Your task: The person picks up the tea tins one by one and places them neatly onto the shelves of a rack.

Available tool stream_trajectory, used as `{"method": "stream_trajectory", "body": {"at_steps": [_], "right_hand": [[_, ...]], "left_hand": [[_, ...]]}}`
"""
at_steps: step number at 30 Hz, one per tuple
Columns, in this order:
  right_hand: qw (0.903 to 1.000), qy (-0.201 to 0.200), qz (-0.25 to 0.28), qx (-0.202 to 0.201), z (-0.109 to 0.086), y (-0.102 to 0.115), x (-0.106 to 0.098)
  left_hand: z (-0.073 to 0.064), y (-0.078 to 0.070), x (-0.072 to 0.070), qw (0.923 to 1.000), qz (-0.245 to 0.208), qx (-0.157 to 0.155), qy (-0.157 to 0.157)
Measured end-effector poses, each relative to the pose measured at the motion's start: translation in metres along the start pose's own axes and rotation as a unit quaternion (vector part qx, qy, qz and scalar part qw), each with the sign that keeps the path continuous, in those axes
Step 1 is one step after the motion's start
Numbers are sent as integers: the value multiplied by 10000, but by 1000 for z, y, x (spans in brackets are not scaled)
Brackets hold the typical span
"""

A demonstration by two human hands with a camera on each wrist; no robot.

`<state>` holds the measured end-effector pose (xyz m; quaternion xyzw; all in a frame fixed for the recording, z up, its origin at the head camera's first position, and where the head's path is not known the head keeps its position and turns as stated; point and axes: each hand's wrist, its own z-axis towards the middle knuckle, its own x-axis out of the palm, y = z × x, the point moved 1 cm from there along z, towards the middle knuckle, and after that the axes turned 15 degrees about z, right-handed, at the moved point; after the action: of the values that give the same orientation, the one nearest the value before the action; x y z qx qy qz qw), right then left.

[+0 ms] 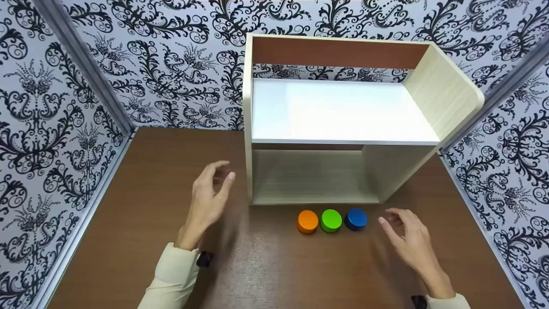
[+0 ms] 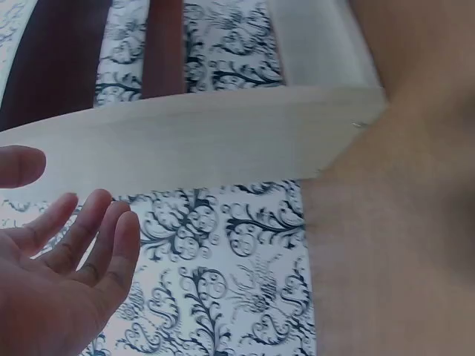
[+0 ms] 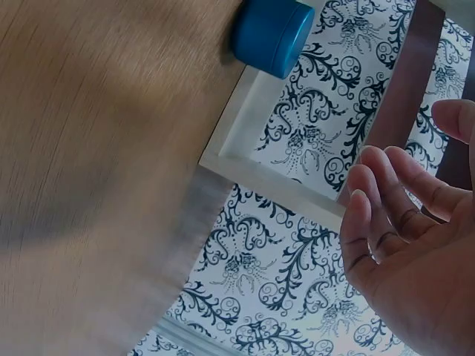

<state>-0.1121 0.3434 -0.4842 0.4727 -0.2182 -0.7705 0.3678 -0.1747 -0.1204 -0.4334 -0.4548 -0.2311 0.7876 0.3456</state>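
Note:
Three small round lidded tubs stand in a row on the brown table in the head view: an orange tub, a green tub and a blue tub. My left hand hovers left of the shelf unit, fingers loosely bent and holding nothing. To the right of the blue tub, my right hand is held over the table with nothing in it. Both hands are apart from the tubs. The right wrist view shows the blue tub near the shelf's edge, away from the relaxed fingers.
The shelf unit has a white upper shelf and a pale lower compartment, with a reddish-brown back strip. Patterned panels with grey metal edges enclose the brown table at the back and sides.

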Motion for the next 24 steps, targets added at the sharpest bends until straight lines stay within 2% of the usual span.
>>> {"method": "stream_trajectory", "body": {"at_steps": [4, 8, 14, 24], "right_hand": [[9999, 42, 94, 91, -1, 2, 2], [9997, 65, 219, 61, -2, 4, 4], [9989, 142, 429, 104, -4, 8, 7], [9984, 161, 544, 18, -7, 13, 11]], "left_hand": [[11, -14, -3, 9990, -403, 69, -173], [25, -31, -8, 9961, -740, 317, -347], [42, -53, -15, 9906, -1006, 678, -627], [59, -76, -22, 9809, -1491, 893, -872]]}}
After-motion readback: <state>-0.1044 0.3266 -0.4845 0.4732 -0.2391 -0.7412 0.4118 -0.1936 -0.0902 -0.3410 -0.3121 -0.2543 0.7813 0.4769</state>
